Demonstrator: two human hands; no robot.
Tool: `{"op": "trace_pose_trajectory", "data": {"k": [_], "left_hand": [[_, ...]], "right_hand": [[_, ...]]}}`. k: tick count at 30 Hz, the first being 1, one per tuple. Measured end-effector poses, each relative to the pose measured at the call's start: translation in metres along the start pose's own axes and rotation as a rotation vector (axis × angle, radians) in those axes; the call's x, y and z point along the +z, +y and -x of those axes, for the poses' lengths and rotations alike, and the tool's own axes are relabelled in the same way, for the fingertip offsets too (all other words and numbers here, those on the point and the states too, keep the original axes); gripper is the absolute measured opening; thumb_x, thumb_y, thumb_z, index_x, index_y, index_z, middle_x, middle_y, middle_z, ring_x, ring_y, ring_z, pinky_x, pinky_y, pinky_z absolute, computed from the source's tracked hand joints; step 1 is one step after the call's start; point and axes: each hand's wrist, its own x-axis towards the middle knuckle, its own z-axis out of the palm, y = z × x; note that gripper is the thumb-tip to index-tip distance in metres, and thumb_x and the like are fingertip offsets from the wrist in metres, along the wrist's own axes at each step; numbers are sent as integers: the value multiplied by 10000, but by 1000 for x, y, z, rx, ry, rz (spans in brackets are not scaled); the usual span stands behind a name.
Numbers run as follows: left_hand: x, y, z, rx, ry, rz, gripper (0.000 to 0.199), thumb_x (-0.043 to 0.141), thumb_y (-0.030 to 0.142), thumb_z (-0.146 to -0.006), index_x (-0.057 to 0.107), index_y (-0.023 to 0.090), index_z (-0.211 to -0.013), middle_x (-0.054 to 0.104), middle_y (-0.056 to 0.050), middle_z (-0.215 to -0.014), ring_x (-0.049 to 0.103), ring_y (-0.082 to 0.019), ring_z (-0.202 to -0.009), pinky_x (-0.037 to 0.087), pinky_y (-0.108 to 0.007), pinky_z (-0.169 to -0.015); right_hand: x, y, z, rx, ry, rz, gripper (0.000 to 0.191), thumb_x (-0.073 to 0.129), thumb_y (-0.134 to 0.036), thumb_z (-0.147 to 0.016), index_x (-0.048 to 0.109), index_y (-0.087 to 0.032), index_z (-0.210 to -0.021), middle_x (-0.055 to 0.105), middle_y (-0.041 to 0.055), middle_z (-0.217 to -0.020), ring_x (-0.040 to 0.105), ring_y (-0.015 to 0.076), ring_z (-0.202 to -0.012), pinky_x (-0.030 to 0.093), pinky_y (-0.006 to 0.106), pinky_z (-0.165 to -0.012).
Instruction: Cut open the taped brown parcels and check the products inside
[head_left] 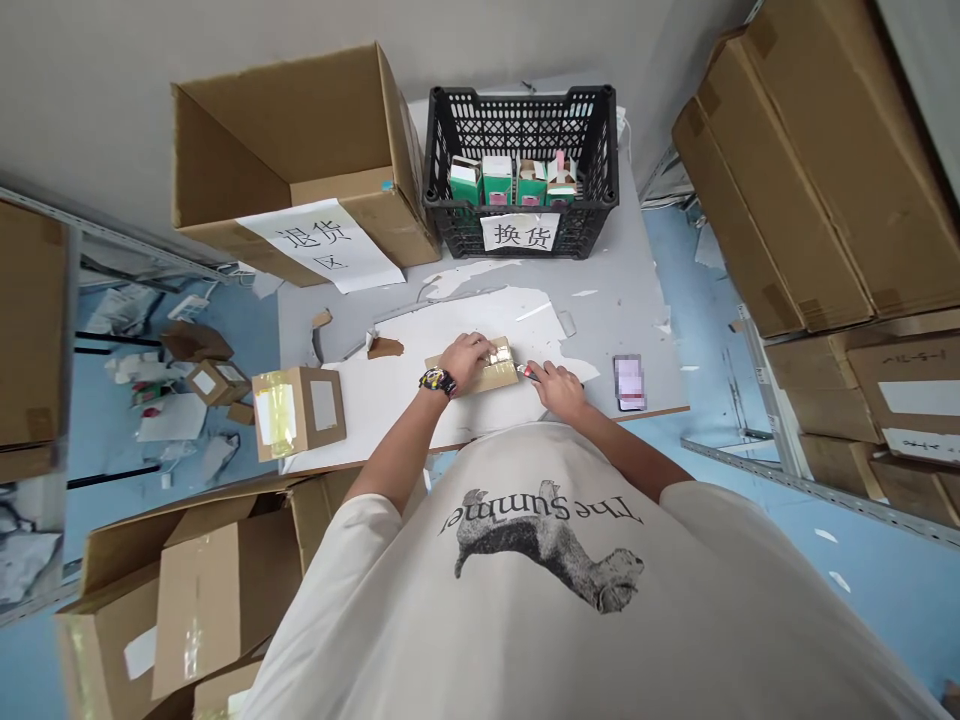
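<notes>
A small, flat cardboard box (491, 377) with shiny tape across its right part lies on the white-covered table in front of me. My left hand (465, 360), a watch on its wrist, presses on the top and left part of this box with bent fingers. In my right hand (561, 391) is a utility knife (528, 371), red and dark, its tip pointing at the box's right end. Whether the blade touches the tape is too small to tell.
A taped carton (322, 412) stands at the table's left edge, and a phone (629, 382) lies at the right. Behind are a big open carton (300, 110) and a black crate (521, 230) with several green-and-white boxes (498, 182). Stacked cartons (795, 180) rise on the right.
</notes>
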Motion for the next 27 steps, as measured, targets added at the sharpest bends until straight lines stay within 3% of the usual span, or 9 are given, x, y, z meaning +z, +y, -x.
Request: {"op": "trace_pose_trajectory", "data": {"k": [3,6,11,15,18,23,27], "left_hand": [[-6,-1,-14,12,-35,-109,385,813,207,-943,804,297,-1318,737,-142,-1366,663,-401,-1306,616,-547,-1055],[-6,-1,-19,49,-73,-143,394,841,232,-967,766,299,-1348,718,-139,-1354,691,-388,-1297,616,-508,-1044],[-5,-3,-13,101,-140,-153,415,691,280,-1069,725,277,-1483,697,-142,-1482,774,-328,-1207,616,-451,-1042],[-5,-4,-8,155,-174,-194,470,558,211,-1074,710,239,-1518,701,-149,-1536,781,-318,-1218,624,-440,-998],[1,-4,-4,157,-138,-156,465,525,166,-1066,721,217,-1485,717,-167,-1525,763,-330,-1277,626,-458,-1031],[19,-3,6,176,4,-65,397,489,161,-1098,740,207,-1402,747,-190,-1473,698,-332,-1416,543,-514,-1254],[33,-3,12,154,92,-41,404,443,163,-1115,736,223,-1386,738,-191,-1495,662,-344,-1464,529,-570,-1264]], "right_hand": [[-2,-1,1,-4,-2,5,632,318,-407,-1242,371,-274,-1858,656,196,-1590,679,349,-1285,539,415,-1029],[-6,-2,2,-9,-9,1,617,324,-396,-1241,395,-276,-1842,665,198,-1579,689,346,-1271,540,411,-1019],[-11,0,-2,-30,-11,-4,615,333,-393,-1234,413,-282,-1833,679,197,-1568,689,353,-1259,549,421,-1015],[-13,4,-6,-58,-2,-10,622,340,-407,-1231,414,-292,-1837,685,194,-1559,686,361,-1264,546,435,-1035],[-16,8,-9,-90,-10,-24,617,356,-402,-1231,424,-295,-1834,694,188,-1546,687,360,-1269,539,427,-1043],[-23,15,-13,-142,-29,-37,610,374,-389,-1230,432,-310,-1832,696,174,-1559,687,353,-1295,528,409,-1047],[-22,13,-12,-116,-17,-8,609,337,-384,-1229,444,-302,-1824,690,188,-1565,690,366,-1266,525,430,-1035]]}}
